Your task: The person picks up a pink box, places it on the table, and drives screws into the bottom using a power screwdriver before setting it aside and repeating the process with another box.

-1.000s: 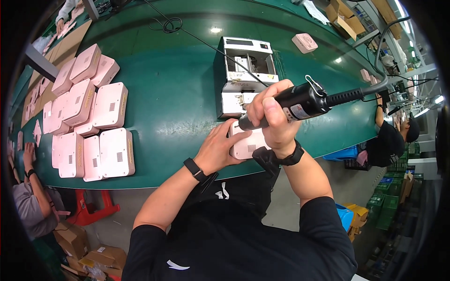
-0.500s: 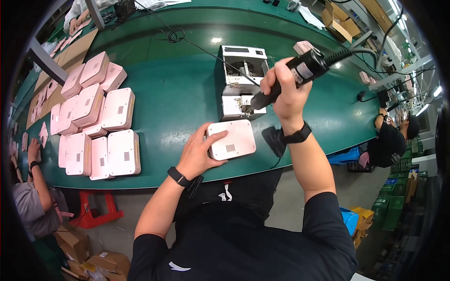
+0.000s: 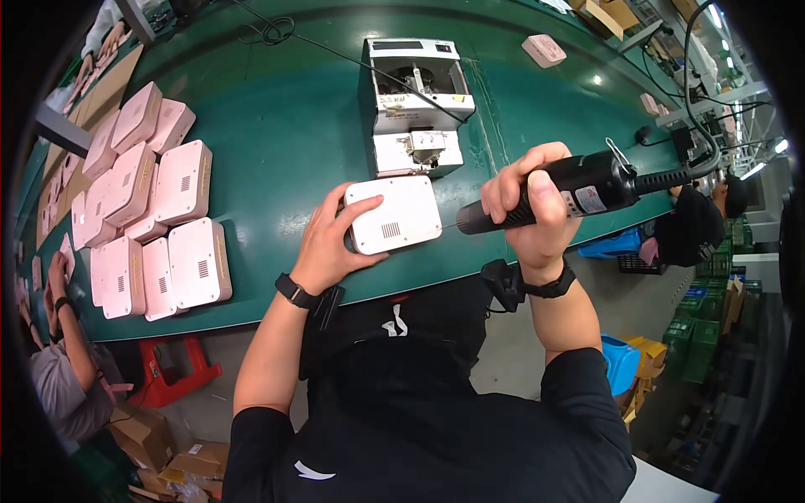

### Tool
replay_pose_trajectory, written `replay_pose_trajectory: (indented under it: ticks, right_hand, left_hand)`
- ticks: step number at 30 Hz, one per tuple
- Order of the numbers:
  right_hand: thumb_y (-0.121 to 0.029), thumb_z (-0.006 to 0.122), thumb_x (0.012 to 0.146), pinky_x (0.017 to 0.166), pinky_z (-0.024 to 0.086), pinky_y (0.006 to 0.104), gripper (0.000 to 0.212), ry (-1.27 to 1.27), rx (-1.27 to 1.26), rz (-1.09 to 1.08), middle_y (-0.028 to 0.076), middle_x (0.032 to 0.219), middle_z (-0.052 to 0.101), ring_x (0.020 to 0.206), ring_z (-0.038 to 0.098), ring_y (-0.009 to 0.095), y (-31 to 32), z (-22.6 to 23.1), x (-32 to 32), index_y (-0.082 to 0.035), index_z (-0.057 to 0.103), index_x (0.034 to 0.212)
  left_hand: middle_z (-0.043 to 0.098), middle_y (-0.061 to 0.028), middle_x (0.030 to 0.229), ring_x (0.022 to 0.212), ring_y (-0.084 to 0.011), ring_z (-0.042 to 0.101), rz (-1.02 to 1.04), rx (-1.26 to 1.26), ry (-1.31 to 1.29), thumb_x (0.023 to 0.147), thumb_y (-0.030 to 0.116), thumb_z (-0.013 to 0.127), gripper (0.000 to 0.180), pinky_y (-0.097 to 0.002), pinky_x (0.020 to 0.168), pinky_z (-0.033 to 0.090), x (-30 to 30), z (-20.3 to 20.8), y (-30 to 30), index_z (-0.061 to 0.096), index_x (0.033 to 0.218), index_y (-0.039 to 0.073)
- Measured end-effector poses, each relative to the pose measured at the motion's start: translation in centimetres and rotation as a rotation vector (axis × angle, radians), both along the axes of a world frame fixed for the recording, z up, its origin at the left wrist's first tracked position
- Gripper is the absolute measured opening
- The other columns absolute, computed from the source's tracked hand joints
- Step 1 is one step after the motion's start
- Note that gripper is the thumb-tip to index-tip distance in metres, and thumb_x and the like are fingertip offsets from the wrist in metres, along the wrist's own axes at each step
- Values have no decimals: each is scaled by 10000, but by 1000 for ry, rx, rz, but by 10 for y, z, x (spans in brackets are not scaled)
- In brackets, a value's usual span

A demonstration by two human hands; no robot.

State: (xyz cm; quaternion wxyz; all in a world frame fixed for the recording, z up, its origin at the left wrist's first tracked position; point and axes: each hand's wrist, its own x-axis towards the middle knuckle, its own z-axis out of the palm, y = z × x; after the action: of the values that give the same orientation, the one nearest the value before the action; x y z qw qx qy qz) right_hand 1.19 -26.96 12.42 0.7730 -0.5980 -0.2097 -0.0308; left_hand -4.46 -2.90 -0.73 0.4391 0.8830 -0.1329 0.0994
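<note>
My left hand (image 3: 329, 239) grips a pale pink plastic case (image 3: 402, 201) by its left side, thumb and fingers spread around the edge and over the top. The case lies flat on the table, with a small slotted vent and screw holes at its corners. A black corded electric screwdriver (image 3: 579, 191) is wrapped in my right hand (image 3: 537, 201). Its thin bit points left at the case's near right corner; whether it touches cannot be made out. Just beyond the case stands a white and black screw feeder (image 3: 419, 101).
Several more pink cases (image 3: 138, 197) are stacked on the left of the green table (image 3: 285, 168). One pink case (image 3: 543, 50) lies at the far right. A cable (image 3: 335, 59) crosses above the feeder. Co-workers sit at both sides; a red stool (image 3: 172, 369) stands below the left edge.
My right hand has brought the screwdriver from over the feeder's front toward me, to the right corner of the case. The whole view has shifted; my left hand stays on the case.
</note>
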Motion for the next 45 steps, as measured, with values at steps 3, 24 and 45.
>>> replay_pose_trajectory:
  ticks: [3,24,45]
  right_hand:
    - [-158,502,910,516,434,344,146,5,20,-22,86,644,491,495,448,163,1,-10,-1,-45,453,987]
    - [-103,537,902,519,445,336,107,-52,1,20,83,640,498,504,473,168,25,11,22,-31,472,950]
    - [-275,577,938,524,442,352,270,-31,47,199,80,656,507,508,474,164,30,2,-17,-51,447,1016]
  left_hand:
    - [470,-109,1370,1144,-342,555,-7,14,-1,550,191,920,810,-440,953,486,2,-1,-2,601,1292,247]
    - [463,-100,1376,1136,-334,551,11,26,-3,543,215,926,815,-435,952,482,0,-2,-1,606,1291,255]
    - [472,-121,1374,1144,-340,546,14,-5,-1,558,412,922,814,-445,972,450,-1,-2,2,616,1294,245]
